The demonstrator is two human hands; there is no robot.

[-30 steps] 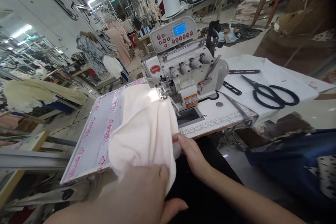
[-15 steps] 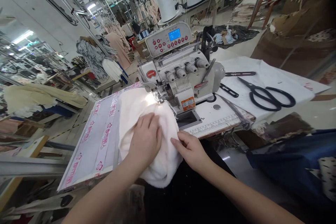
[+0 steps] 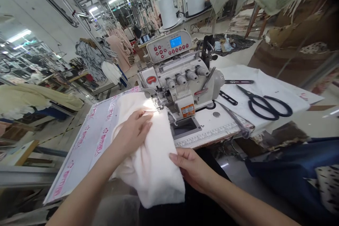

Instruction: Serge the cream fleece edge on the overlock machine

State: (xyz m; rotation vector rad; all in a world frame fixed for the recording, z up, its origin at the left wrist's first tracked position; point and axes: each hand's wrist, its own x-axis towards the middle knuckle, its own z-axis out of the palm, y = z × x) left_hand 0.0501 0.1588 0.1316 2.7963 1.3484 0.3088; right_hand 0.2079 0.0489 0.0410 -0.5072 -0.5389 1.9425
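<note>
A soft cream fabric piece lies bunched on the sewing table, with its far end under the presser foot of a white overlock sewing machine. My left hand rests flat on top of the fabric, fingers spread and pointing toward the needle area. My right hand is at the fabric's right edge near the front, thumb on top and fingers tucked beneath, pinching the cloth. The fabric hides part of the machine's bed and the table's left plate.
A white extension plate with pink-printed tape runs left of the machine. Black-handled shears and small tools lie on white paper to the right. Thread cones stand behind the machine; garment racks fill the left background.
My left hand has slid left and forward over the fabric. The cloth is smoother and hangs lower toward me, and my right hand has moved nearer me with its edge.
</note>
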